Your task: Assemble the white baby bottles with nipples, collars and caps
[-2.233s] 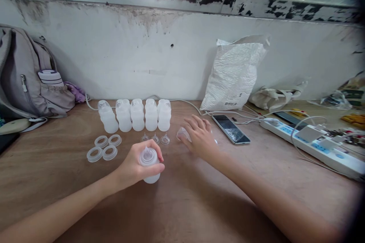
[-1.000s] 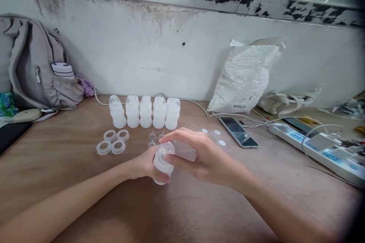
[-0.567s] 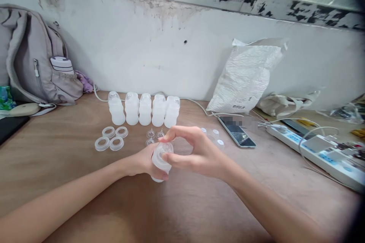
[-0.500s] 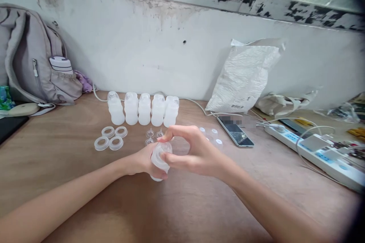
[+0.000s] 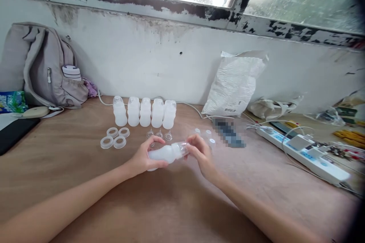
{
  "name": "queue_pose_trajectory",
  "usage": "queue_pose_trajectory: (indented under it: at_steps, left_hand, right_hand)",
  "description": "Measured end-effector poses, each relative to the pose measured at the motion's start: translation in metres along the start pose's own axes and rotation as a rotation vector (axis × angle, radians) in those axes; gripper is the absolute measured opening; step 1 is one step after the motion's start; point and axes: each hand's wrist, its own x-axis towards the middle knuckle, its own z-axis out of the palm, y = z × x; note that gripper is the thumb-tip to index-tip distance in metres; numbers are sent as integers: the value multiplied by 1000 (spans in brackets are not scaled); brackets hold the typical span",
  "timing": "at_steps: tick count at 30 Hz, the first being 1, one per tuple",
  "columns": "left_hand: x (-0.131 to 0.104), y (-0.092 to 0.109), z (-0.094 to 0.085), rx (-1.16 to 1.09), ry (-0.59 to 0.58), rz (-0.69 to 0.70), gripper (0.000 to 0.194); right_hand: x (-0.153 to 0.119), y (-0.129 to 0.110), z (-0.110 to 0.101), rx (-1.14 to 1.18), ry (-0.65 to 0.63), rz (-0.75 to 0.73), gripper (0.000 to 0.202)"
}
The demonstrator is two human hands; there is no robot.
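A frosted white baby bottle (image 5: 163,154) lies almost level above the table, its capped end toward the right. My left hand (image 5: 142,158) is wrapped round its base, thumb on the near side and fingers on the far side. My right hand (image 5: 201,156) pinches the tip of the bottle's clear cap (image 5: 179,149). Just beyond are clear bottle nipples (image 5: 168,135), partly hidden by the left hand. Several translucent collar rings (image 5: 107,142) sit to the left. Small white-centred discs (image 5: 208,132) lie beyond the right hand.
Several capped bottles (image 5: 145,113) stand in a row near the wall. A pixelated phone (image 5: 232,134) and a power strip (image 5: 308,155) with cables occupy the right. A white plastic mailer bag (image 5: 232,83) leans on the wall; a backpack (image 5: 42,64) stands at left.
The bottle has turned from pointing toward me to lying sideways, cap end right. My right hand has moved right, onto the clear cap's tip. The camera view has tilted up.
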Motion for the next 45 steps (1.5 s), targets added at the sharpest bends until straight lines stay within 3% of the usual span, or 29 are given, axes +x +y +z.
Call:
queue_pose_trajectory:
  at_steps: [3, 6, 11, 17, 20, 24, 28, 35, 40, 42, 45]
  left_hand:
    - [-2, -1, -2, 79, 55, 30, 29]
    - [-2, -3, -1, 92, 137, 41, 15]
    - [-9, 1, 15, 124, 209, -74, 11]
    - [-34, 8, 34, 142, 245, -78, 11]
    - [-48, 7, 38, 170, 263, 90, 6]
    - [-57, 13, 43, 215, 273, 494, 16]
    - [-54, 20, 46, 275, 305, 643, 20]
    - [-48, 12, 40, 404, 229, 803, 22]
    - [-44, 4, 29, 604, -107, 1007, 33]
    - [-44, 2, 27, 672, -184, 941, 43]
    - [-44, -1, 29, 641, -95, 660, 56]
  right_hand:
    - [-11, 22, -3, 87, -69, 146, 8]
    - [-16, 24, -1, 33, -150, 188, 11]
    - [-19, 11, 4, -100, -187, 186, 26]
    - [-30, 10, 5, 19, -181, 168, 30]
    - [-37, 9, 8, 83, -235, 136, 30]
    - [-43, 6, 11, 139, -275, 114, 31]
    - [-43, 6, 12, 149, -314, 143, 31]
    - [-36, 13, 12, 274, -275, 287, 28]
    - [-25, 19, 8, 433, -20, 438, 19]
    - [-19, 18, 5, 446, 66, 449, 17]
    - [-10, 11, -2, 382, 96, 442, 19]
